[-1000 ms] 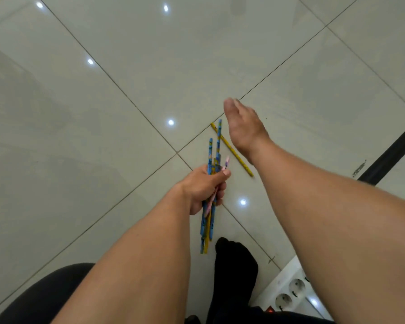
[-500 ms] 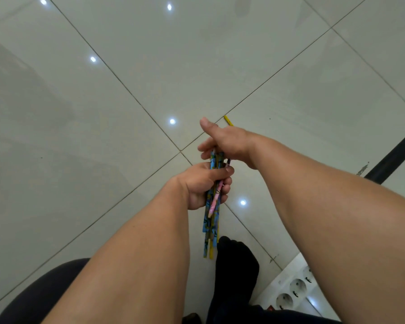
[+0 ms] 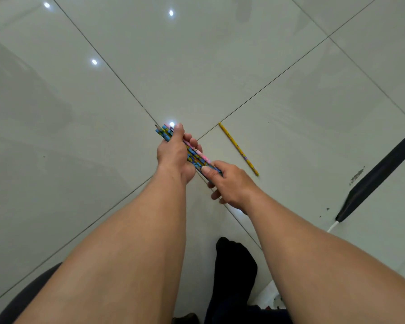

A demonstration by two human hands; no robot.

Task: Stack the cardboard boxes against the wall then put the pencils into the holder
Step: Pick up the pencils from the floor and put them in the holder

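Observation:
A bundle of several patterned blue, yellow and pink pencils (image 3: 198, 157) is held above the tiled floor, tips pointing up-left. My left hand (image 3: 173, 153) grips the bundle near its pointed end, thumb along the top. My right hand (image 3: 229, 183) grips the bundle's lower end, thumb pressed on it. One yellow pencil (image 3: 239, 149) lies alone on the floor to the right of both hands. No cardboard boxes or pencil holder are in view.
Glossy pale floor tiles (image 3: 103, 113) fill the view. A black-socked foot (image 3: 235, 260) stands below my hands. A dark strip (image 3: 381, 174) runs along the right edge, and a white power strip (image 3: 270, 298) shows at the bottom right.
The bundle has tilted from nearly upright to a diagonal. My right hand has moved from above the left hand down to the bundle's lower end and taken hold of it.

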